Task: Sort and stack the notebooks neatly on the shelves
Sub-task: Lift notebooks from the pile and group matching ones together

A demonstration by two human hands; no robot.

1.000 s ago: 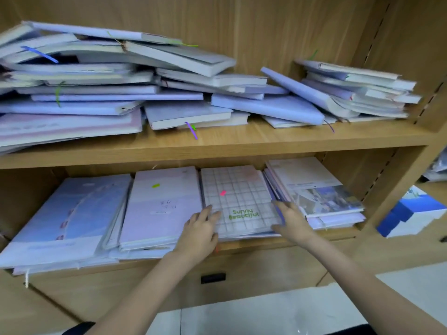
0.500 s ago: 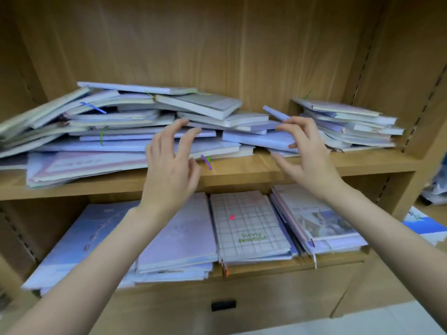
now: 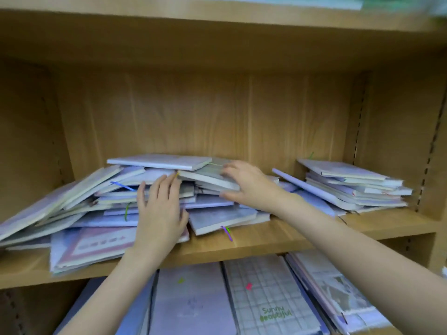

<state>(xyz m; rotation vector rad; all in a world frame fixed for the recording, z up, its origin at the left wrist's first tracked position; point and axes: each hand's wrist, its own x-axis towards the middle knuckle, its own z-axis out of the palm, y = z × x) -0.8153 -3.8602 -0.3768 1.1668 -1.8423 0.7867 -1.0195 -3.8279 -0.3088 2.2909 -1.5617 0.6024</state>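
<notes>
A messy pile of pale lilac and white notebooks (image 3: pixel 84 201) sprawls over the left and middle of the wooden shelf (image 3: pixel 278 235). My left hand (image 3: pixel 159 211) lies against the pile's front with straight fingers, its tips touching the notebook edges. My right hand (image 3: pixel 249 187) grips a grey-white notebook (image 3: pixel 205 176) high in the pile, fingers on top and thumb underneath. A white notebook (image 3: pixel 159 162) lies on the very top. A smaller, tidier stack (image 3: pixel 350 187) sits at the shelf's right end.
On the shelf below lie flat stacks, among them a lilac notebook (image 3: pixel 191 305) and a grid-patterned notebook (image 3: pixel 266 298) with green lettering. A pink-bordered notebook (image 3: pixel 96 247) overhangs the shelf's front edge. Cabinet side walls close in left and right; another shelf board runs overhead.
Both hands rose from the grid notebook on the lower shelf to the messy pile above. The left hand now touches the pile and the right has taken hold of a grey-white notebook.
</notes>
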